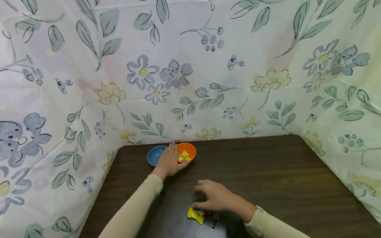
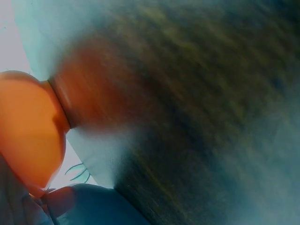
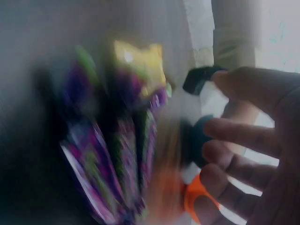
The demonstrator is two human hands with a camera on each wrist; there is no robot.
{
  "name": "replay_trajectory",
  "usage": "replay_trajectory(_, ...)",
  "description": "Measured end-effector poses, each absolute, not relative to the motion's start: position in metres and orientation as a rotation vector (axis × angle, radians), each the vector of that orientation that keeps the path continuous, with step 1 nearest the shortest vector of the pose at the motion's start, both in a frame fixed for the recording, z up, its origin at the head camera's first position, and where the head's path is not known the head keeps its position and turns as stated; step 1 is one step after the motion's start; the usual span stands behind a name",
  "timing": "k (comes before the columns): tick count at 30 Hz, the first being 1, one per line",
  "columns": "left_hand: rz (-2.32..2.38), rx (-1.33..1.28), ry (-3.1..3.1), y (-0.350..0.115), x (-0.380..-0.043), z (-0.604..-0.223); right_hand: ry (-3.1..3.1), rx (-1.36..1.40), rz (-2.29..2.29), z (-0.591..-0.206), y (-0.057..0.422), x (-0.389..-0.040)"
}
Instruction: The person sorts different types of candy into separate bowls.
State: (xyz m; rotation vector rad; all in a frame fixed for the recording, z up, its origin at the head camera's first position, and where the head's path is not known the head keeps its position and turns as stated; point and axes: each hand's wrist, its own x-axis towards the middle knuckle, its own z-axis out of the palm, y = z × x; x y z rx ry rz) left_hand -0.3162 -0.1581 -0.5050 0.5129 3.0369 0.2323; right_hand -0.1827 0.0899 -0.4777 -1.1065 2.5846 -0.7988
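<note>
My left hand (image 1: 169, 160) reaches to the back left of the table and rests over the adjoining edges of a blue bowl (image 1: 153, 156) and an orange bowl (image 1: 191, 151), fingers straight. Yellow-wrapped candy (image 1: 183, 156) lies inside the orange bowl. Nearer the front, my right hand (image 1: 215, 196) hovers with bent, parted fingers above a yellow-wrapped candy (image 1: 195, 215) and a dark purple-wrapped candy (image 1: 215, 219). Several purple-and-green candy wrappers (image 3: 89, 168) appear blurred in the right wrist view. Nothing shows between the right thumb and fingers there.
A dark wood-grain table (image 1: 268, 175) extends to the right of both hands. Flower-printed cloth (image 1: 190, 66) hangs behind it and along both sides. The bowls stand close to the table's back edge.
</note>
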Motion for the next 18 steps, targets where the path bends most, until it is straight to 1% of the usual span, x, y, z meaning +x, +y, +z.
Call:
replay_trajectory(6, 0.204, 0.494, 3.023, -0.159, -0.319, -0.505, 2.621, -1.127, -0.684, -0.489, 0.089, -0.167)
replay_trajectory(18, 0.234, 0.51, 3.042, -0.157, -0.314, -0.503, 2.62, -1.105, -0.652, -0.495, 0.09, -0.153)
